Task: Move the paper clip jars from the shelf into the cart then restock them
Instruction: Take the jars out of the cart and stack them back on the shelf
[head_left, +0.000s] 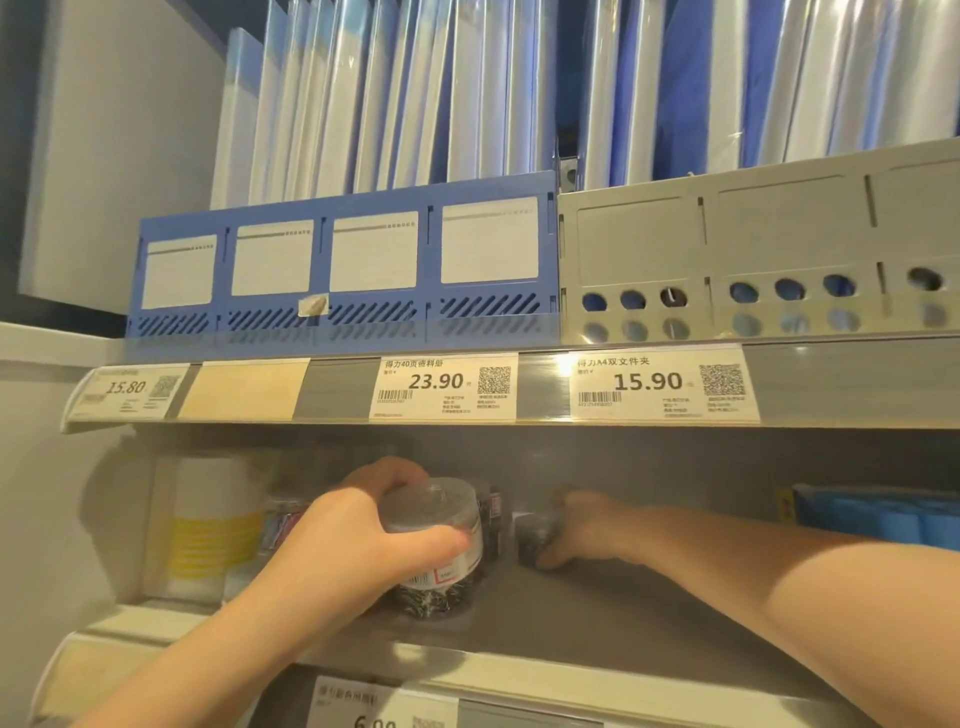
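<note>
Clear lidded jar (434, 525): stands roughly upright near front of shelf (597, 613), gripped by left hand (332, 551); shows dark paper clips (431, 597) heaped at bottom, white barcode label (449, 569). Second jar (531, 540): sits at its 3 o'clock, deeper, dim, held by right hand (587, 525).

Shelf price tags (442, 387) — 15.80; 23.90; 15.90

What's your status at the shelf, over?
Left hand grips front paper clip jar. Right hand curls round second jar, further back, dim. White-yellow container left, clear of hands. Cart not in view.
</note>
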